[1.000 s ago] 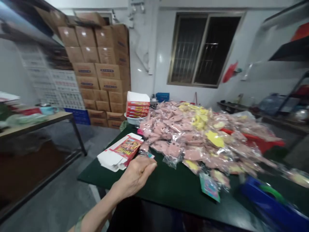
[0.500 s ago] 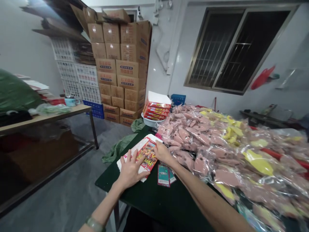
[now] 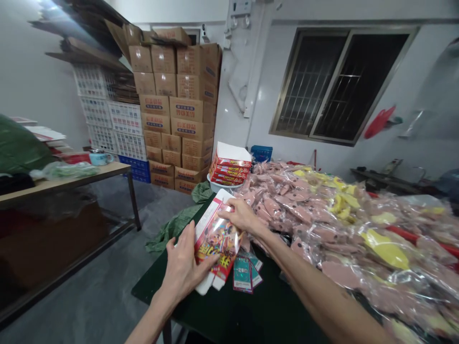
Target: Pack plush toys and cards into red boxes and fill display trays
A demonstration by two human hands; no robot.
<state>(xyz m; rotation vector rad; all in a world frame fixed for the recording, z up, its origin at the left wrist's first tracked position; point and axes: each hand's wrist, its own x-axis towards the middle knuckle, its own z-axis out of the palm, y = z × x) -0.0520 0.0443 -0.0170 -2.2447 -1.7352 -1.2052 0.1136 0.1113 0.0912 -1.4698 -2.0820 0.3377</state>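
Note:
A colourful printed cardboard box (image 3: 218,236), red and yellow with white flaps at both ends, is held tilted over the dark green table. My left hand (image 3: 184,260) grips its left side, the thumb across the printed face and the fingers along the white side panel. On the upper right edge my right hand (image 3: 241,215) is closed, with thumb and fingers on the box. Just below the box's right side lie several teal cards (image 3: 243,274) with red borders, partly overlapping.
Many plastic-wrapped pink and yellow plush pieces (image 3: 297,200) heap over the table's right side. Behind the box, a stack of red printed boxes (image 3: 231,167) stands in a white basin (image 3: 224,185). Cartons (image 3: 191,110) are piled at the back; another table (image 3: 107,168) is at left.
The box, flatter on the table before, is now raised, tilted and opened into shape. My left hand has moved from lying on its face to gripping its left side.

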